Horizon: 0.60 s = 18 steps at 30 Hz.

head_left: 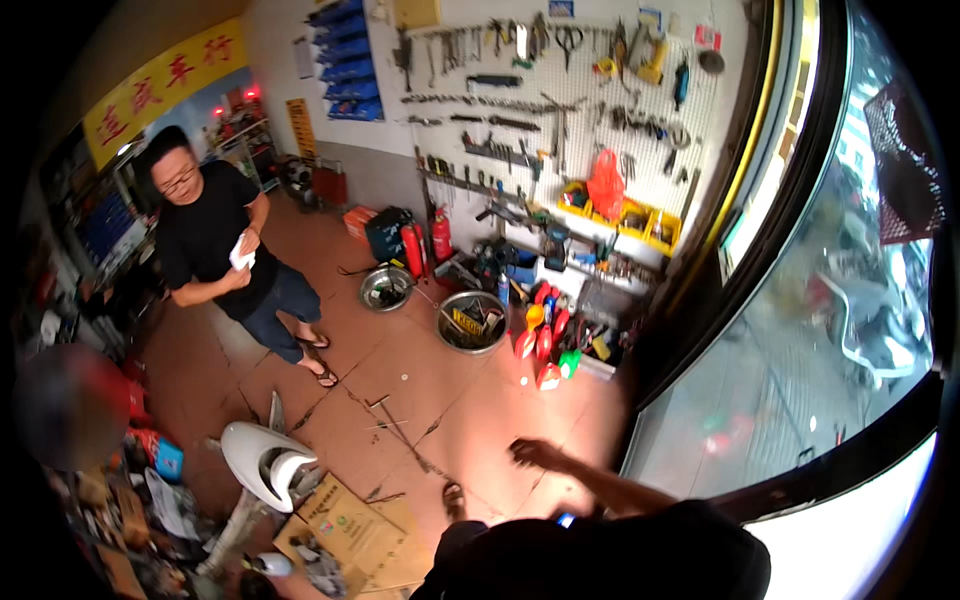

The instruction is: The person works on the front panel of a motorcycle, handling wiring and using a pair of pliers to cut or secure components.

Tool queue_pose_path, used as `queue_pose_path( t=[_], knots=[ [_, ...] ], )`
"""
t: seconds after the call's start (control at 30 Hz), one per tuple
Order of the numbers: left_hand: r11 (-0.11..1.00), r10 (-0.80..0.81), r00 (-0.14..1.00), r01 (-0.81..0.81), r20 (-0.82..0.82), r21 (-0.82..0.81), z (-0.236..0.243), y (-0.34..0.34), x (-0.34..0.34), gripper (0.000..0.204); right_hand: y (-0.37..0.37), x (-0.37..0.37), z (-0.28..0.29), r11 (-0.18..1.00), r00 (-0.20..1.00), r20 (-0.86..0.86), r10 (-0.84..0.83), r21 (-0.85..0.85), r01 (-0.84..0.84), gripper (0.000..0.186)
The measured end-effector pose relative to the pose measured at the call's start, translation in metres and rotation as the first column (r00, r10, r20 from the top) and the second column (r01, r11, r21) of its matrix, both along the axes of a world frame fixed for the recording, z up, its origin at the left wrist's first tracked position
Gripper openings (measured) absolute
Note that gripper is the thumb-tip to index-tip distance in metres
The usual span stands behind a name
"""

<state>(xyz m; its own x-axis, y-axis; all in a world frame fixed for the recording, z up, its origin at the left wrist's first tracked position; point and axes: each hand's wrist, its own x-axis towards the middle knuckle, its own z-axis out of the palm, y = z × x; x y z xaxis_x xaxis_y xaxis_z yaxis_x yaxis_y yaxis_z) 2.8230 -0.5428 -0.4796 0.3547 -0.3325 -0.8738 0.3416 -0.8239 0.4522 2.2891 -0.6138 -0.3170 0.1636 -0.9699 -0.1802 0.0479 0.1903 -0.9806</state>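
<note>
My right hand (538, 454) hangs over the tiled floor with its arm stretched out from the lower right. Its fingers are loosely bent and a little apart, and I see nothing in them. It touches nothing, and the nearest things are several red, orange and green plastic bottles or funnels (545, 340) on the floor beyond it. My left hand is out of view. My foot in a sandal (455, 500) shows below. Across the floor a person in a black shirt (215, 220) stands holding something white, like a cloth or paper (242, 252).
Metal basins (472, 345) of parts and red fire extinguishers (441, 235) stand below a tool pegboard (560, 100). A white curved scooter panel (258, 460) and flattened cardboard (345, 530) lie at lower left, beside clutter. A glass door (770, 330) bounds the right side.
</note>
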Motion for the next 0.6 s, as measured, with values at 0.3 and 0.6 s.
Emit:
queue_pose_path(
  t=[0.3, 0.6],
  knots=[
    [0.476, -0.281, 0.953, 0.04, -0.109, -0.879, 0.139, -0.591, -0.039, 0.022, -0.031, -0.047, -0.024, 0.752, 0.894, -0.041, -0.446, 0.524, 0.4, 0.03],
    [-0.139, -0.862, 0.415, 0.356, 0.29, -0.924, 0.453, -0.722, -0.514, 0.046, -0.046, -0.096, -0.107, 0.584, 0.785, -0.416, -0.458, 0.525, 0.619, 0.031]
  ],
)
